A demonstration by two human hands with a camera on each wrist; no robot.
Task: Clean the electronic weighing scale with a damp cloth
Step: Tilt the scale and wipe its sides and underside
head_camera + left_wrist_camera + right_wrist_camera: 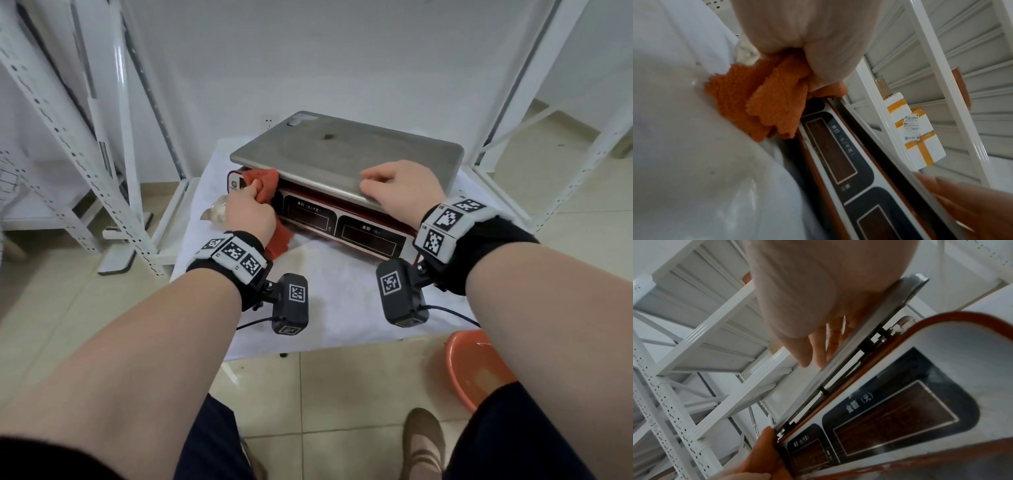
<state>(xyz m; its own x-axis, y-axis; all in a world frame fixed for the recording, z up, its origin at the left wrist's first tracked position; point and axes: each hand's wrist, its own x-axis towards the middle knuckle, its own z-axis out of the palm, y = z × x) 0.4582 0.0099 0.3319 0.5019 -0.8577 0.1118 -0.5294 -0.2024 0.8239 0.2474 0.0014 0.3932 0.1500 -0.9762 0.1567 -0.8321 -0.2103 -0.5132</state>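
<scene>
Orange cloth (262, 186) bunched in left hand (251, 214) grip, against scale (346, 192) front; right hand (399, 186) fingers relaxed on steel pan edge.

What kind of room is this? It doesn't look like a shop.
Probably a storeroom or stockroom. White metal shelving lines the walls, taped parcels sit on one shelf, and the scale rests on a small cloth-covered table over a plain tiled floor.

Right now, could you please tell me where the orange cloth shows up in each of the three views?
Head: orange cloth, left of centre, gripped by the left hand.
Left wrist: cloth, upper centre, below the hand.
Right wrist: not clearly visible.
Shared landmark: the scale's display panel.
</scene>
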